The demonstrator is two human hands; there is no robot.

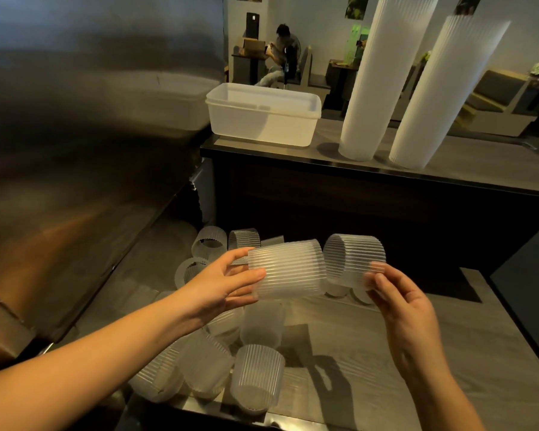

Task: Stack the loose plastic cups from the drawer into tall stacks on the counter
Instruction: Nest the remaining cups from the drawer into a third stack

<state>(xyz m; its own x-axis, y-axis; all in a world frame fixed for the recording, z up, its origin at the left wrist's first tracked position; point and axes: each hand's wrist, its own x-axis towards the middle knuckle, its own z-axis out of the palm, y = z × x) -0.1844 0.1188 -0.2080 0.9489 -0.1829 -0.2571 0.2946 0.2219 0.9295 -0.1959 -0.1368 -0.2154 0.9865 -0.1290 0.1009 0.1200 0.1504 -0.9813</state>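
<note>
Single wide-angle view from a head-worn camera, facing forward and down over the open drawer [386,337]. Nearest the lens, at mid-frame, are the left hand [218,290] holding a ribbed cup [288,269] and the right hand [405,309] pinching a second cup [353,256]. The table [448,163] stands farther off, at upper right.

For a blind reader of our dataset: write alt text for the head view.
The left hand holds a ribbed cup and the right hand a second cup, both on their sides and close together, above loose cups in a drawer. Behind, two tall stacks and a tub stand on the counter.
</note>
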